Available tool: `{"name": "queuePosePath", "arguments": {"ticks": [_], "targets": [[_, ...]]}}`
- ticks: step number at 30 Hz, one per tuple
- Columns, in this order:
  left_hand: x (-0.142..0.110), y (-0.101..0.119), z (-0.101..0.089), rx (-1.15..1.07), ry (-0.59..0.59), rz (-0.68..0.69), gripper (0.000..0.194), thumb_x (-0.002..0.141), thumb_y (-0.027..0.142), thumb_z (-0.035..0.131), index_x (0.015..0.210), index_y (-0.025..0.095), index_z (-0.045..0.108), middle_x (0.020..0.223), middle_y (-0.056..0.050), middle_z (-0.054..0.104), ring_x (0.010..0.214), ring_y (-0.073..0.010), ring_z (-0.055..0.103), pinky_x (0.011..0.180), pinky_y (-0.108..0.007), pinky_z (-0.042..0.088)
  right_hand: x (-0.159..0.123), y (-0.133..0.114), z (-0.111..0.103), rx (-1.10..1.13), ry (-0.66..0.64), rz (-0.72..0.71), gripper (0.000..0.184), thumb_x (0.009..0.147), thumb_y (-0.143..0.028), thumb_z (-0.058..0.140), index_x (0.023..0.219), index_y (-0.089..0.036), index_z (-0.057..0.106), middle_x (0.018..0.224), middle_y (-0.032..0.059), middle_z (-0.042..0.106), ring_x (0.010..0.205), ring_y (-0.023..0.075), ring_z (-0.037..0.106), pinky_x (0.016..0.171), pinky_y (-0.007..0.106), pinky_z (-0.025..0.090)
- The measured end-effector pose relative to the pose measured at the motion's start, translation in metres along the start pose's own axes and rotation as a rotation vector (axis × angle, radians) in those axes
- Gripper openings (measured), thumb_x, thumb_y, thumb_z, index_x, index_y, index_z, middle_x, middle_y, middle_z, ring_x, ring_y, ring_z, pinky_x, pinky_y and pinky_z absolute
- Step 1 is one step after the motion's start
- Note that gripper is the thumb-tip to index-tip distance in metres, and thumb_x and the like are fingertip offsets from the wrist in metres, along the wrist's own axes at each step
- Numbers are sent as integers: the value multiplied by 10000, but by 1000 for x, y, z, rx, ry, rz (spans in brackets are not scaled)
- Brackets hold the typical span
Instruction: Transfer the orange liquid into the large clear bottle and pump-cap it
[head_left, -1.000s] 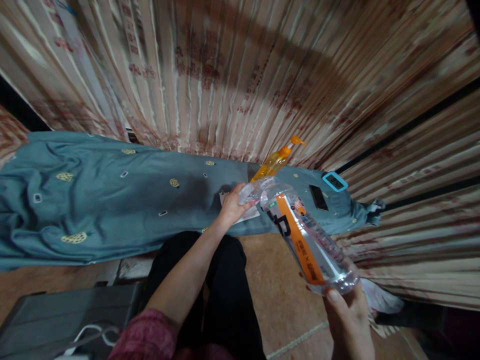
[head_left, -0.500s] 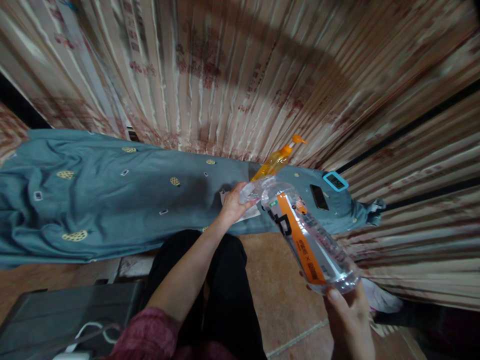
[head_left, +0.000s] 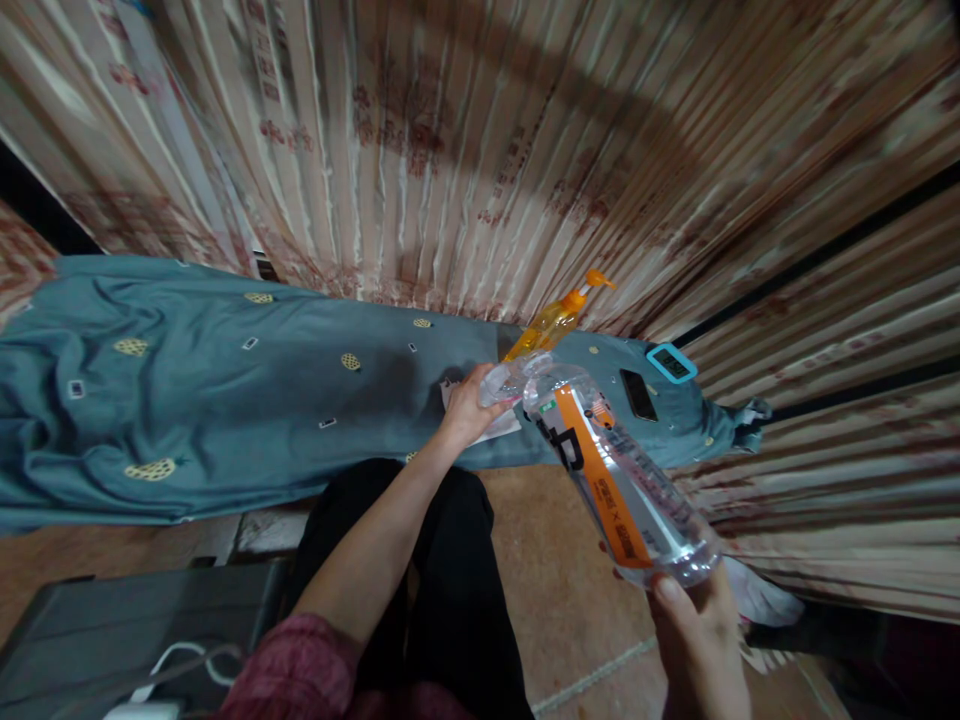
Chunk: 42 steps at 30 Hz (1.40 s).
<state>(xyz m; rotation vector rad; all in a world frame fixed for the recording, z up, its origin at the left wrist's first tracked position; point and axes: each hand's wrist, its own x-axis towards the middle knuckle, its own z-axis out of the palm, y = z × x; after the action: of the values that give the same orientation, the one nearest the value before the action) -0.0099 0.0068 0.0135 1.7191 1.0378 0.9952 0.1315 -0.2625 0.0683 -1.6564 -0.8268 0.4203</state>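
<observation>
At the lower right of the frame, held the base of the large clear bottle (head_left: 615,485) in the right hand (head_left: 701,630), thumb pressed to the near edge. Slanted through the area right of centre, long axis from lower right up toward the middle, label end aimed up and left. Looked light and thin-walled, likely to dent under a hard squeeze and a little slick; judged best held round the base, with support at the shoulder. Farther up, near the centre, had the left hand (head_left: 469,410) curled on a clear plastic piece (head_left: 511,378) beside the bottle's upper end; could not tell whether touching or joined. Beyond, saw a dark phone (head_left: 638,395), a blue-framed clock (head_left: 672,363) and a yellow pump bottle (head_left: 551,322), tilted up and right.
</observation>
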Motion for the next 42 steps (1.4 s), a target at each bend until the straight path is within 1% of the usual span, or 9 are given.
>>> {"name": "queuePosePath", "arguments": {"ticks": [3,7,10,16,22,28,36,39,42], "targets": [[0,1,0,-11,-3,4,538,679,231,762,1183,203,576,1143,-42,697,1039,-226,664,952,-337,509,1,2,-2,-10,6,4,762,712,-506,700,1383,-232,463,1269,102,587,1171,308,563,983,477,429],[0,2,-1,-2,-11,-2,537,684,227,760,1187,186,576,1127,-47,700,1021,-222,672,927,-313,515,-1,-1,0,-10,-2,0,742,729,-507,692,1378,-226,468,1258,110,595,1150,307,577,975,478,431],[0,2,-1,6,-10,-3,538,686,223,757,1192,182,577,1131,-47,700,1015,-223,673,928,-320,517,-2,-2,1,-1,-14,9,739,736,-501,693,1383,-231,460,1270,110,588,1145,302,581,978,475,426],[-1,3,0,3,-15,5,529,698,250,756,1192,188,578,1142,-39,699,1026,-217,668,931,-307,511,-1,3,0,12,-4,7,765,722,-521,703,1383,-220,462,1269,119,586,1138,306,585,976,481,423],[-2,6,-2,-15,-7,6,471,734,301,738,1172,205,592,1106,-28,710,994,-210,679,906,-295,516,-4,-4,5,60,15,75,768,705,-518,722,1378,-254,463,1280,108,579,1138,307,586,978,488,421],[-2,5,-3,-28,-20,10,475,745,332,730,1177,197,585,1129,-44,705,1012,-222,672,923,-319,512,-3,0,2,-18,-10,-12,740,750,-518,676,1391,-227,449,1287,119,582,1157,310,587,970,480,445],[-2,5,-4,-13,-25,8,468,754,335,724,1173,181,584,1129,-58,704,1016,-231,672,919,-326,511,-3,-4,4,-12,-8,5,745,741,-520,687,1390,-239,453,1300,125,573,1182,323,572,985,520,431],[-2,6,-4,-8,-27,-3,493,751,346,726,1191,182,576,1124,-58,706,1011,-230,676,920,-323,512,-4,-4,5,-11,5,2,754,739,-522,687,1394,-238,447,1278,127,586,1151,319,590,963,519,445],[-2,7,-5,2,-26,-2,489,758,359,720,1191,176,582,1119,-63,708,1012,-233,677,917,-315,513,-4,-5,5,-11,2,9,755,750,-524,673,1406,-238,433,1290,123,577,1163,317,583,970,515,442]]}}
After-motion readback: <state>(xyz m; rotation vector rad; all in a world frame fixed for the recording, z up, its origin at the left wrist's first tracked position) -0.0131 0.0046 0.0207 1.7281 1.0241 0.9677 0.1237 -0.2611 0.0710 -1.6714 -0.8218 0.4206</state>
